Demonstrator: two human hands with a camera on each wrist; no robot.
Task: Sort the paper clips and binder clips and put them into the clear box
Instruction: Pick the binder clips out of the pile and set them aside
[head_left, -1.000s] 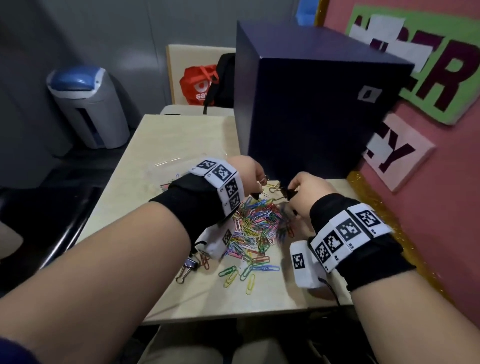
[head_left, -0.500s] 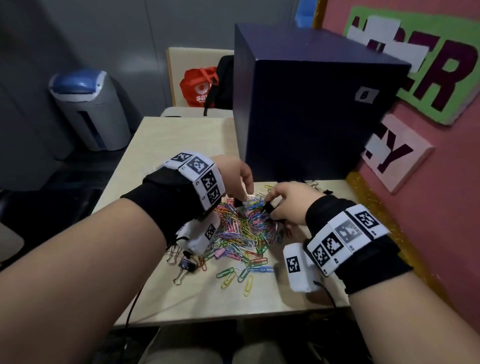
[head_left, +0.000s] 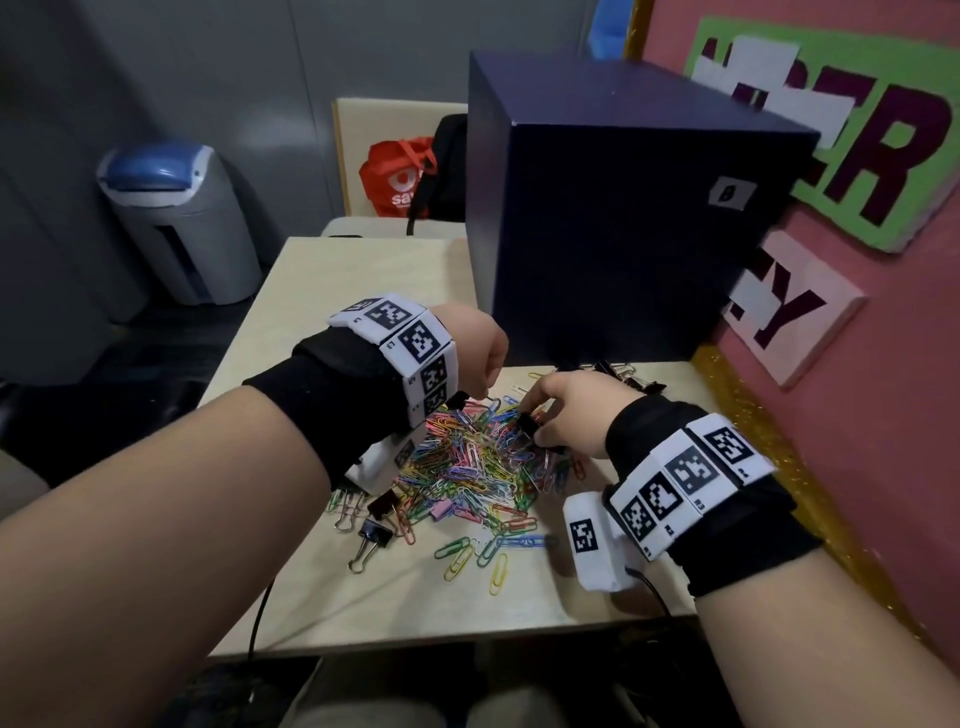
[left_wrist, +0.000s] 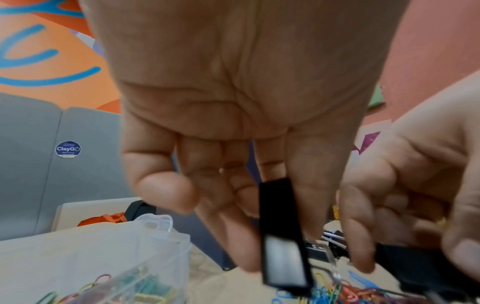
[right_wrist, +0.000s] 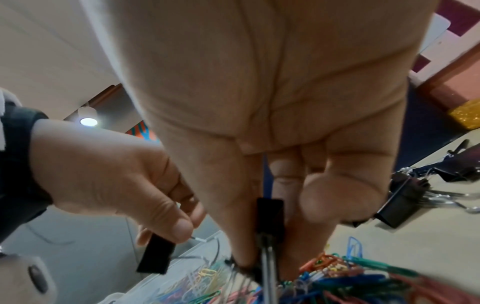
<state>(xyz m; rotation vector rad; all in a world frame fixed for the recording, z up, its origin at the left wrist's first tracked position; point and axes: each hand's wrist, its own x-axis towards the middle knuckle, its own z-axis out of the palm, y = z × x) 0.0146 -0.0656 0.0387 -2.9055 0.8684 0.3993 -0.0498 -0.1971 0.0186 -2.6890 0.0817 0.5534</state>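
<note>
A heap of coloured paper clips lies on the beige table. Over its far left side my left hand pinches a small black binder clip between thumb and fingers. My right hand is down in the heap and pinches another black binder clip by its body, with its wire handles pointing down. The clear box, holding coloured paper clips, stands just left of my left hand; in the head view my left wrist hides it.
Several black binder clips lie at the foot of a big dark blue box. Two more binder clips and stray paper clips lie near the table's front. A pink wall borders the right side.
Both hands have drawn back from the foot of the dark box to over the heap, the left hand shifting left. The right hand has kept its binder clip throughout.
</note>
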